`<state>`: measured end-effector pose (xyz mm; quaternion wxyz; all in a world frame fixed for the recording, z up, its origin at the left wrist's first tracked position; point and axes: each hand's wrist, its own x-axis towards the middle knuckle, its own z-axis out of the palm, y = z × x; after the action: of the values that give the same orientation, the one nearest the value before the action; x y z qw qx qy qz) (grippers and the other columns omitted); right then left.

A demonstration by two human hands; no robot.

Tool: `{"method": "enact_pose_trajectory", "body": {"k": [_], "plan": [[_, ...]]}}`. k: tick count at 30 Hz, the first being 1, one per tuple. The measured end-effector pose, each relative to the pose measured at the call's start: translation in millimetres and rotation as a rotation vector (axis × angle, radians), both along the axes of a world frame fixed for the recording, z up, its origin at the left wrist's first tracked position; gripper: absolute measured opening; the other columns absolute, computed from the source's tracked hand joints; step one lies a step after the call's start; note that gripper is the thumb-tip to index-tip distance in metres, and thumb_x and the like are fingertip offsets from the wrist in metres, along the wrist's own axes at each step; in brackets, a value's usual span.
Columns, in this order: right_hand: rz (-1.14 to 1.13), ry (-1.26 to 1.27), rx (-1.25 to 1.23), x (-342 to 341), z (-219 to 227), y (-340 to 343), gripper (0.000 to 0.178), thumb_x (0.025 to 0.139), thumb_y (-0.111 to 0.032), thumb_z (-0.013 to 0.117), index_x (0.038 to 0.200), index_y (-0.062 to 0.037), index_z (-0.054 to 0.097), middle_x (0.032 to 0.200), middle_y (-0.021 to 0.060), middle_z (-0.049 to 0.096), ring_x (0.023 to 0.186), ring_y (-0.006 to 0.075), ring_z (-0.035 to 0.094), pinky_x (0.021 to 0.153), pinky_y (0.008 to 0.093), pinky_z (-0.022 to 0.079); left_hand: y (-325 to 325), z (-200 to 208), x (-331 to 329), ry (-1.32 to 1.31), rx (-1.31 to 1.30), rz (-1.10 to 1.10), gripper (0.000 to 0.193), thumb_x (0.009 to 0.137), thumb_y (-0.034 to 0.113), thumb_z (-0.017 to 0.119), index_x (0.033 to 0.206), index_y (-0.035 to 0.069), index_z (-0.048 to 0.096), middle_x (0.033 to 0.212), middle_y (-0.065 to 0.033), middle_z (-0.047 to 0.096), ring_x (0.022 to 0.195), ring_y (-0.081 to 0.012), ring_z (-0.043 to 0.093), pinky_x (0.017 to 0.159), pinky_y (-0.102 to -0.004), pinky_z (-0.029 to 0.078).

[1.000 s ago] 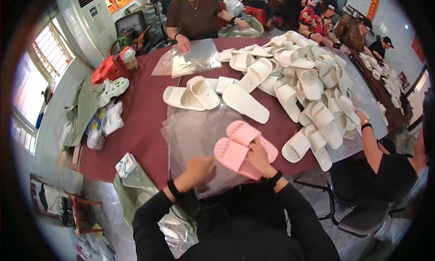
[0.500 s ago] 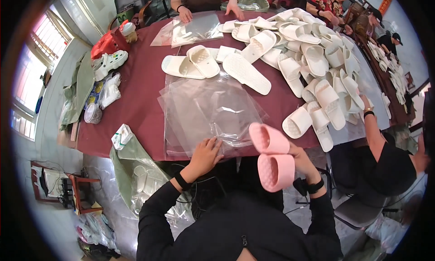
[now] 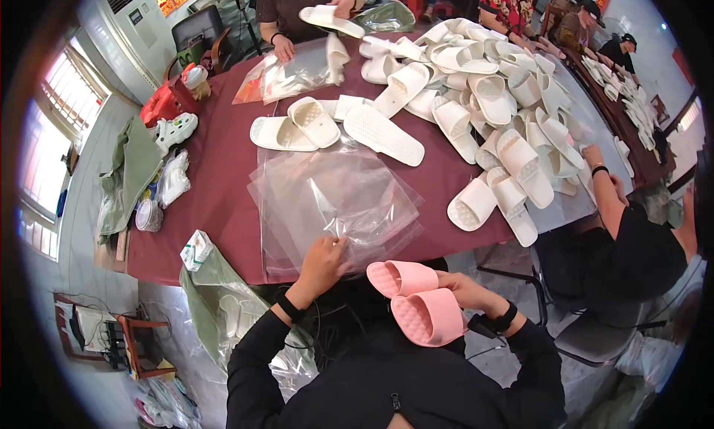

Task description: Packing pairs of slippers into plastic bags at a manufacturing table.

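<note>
A pair of pink slippers (image 3: 428, 316) is in my right hand (image 3: 470, 290), held just off the table's near edge with the soles dimpled and the straps showing. My left hand (image 3: 323, 267) is closed at the near edge of the stack of clear plastic bags (image 3: 349, 191), its fingertips pinching a bag there. The bags lie fanned out and overlapping on the dark red tablecloth (image 3: 216, 206). Just beyond them rest a pair of white slippers (image 3: 296, 127) and one white slipper turned sole up (image 3: 383, 135).
A large heap of white slippers (image 3: 491, 94) covers the right side. Across the table a person (image 3: 301, 16) holds a white slipper (image 3: 331, 18) over more bags. Another person's arm (image 3: 608, 187) reaches in at the right. A green sack (image 3: 230, 299) hangs near my left arm.
The pink slippers have come down and left, nearer my body. My left hand has gone from spread on the bags to pinching their edge. The person opposite has lifted a white slipper.
</note>
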<state>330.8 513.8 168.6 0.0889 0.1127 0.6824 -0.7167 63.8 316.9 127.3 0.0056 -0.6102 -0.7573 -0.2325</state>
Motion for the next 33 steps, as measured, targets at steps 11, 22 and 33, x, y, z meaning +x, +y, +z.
{"method": "enact_pose_trajectory", "body": {"k": [11, 22, 33], "plan": [[0.003, 0.028, -0.050, -12.7, -6.6, -11.1, 0.033, 0.086, -0.014, 0.064, 0.117, -0.0028, 0.061, 0.134, 0.0073, 0.048, 0.121, 0.0182, 0.046, 0.100, 0.0313, 0.038, 4.0, -24.0, 8.2, 0.010, -0.047, 0.051, 0.033, 0.073, 0.025, 0.068, 0.096, 0.004, 0.059, 0.096, -0.0125, 0.055, 0.091, -0.0297, 0.051, 0.076, -0.0397, 0.042], [-0.037, -0.026, -0.041, -5.9, -1.8, -9.4, 0.032, 0.085, -0.014, 0.065, 0.116, -0.0042, 0.063, 0.133, 0.0060, 0.049, 0.120, 0.0169, 0.048, 0.099, 0.0308, 0.039, 9.9, -18.5, 8.4, 0.082, 0.074, 0.030, 0.015, 0.081, 0.018, 0.059, 0.088, 0.005, 0.062, 0.094, -0.0121, 0.061, 0.091, -0.0296, 0.057, 0.074, -0.0405, 0.045], [-0.071, 0.148, 0.224, -7.7, -10.0, -5.9, 0.032, 0.083, -0.013, 0.064, 0.114, -0.0070, 0.063, 0.125, 0.0070, 0.055, 0.113, 0.0200, 0.054, 0.093, 0.0296, 0.042, 31.3, 0.4, 9.5, -0.152, -0.130, 0.114, 0.017, 0.088, 0.021, 0.052, 0.082, 0.005, 0.052, 0.069, -0.0181, 0.059, 0.066, -0.0381, 0.058, 0.057, -0.0479, 0.044]]}}
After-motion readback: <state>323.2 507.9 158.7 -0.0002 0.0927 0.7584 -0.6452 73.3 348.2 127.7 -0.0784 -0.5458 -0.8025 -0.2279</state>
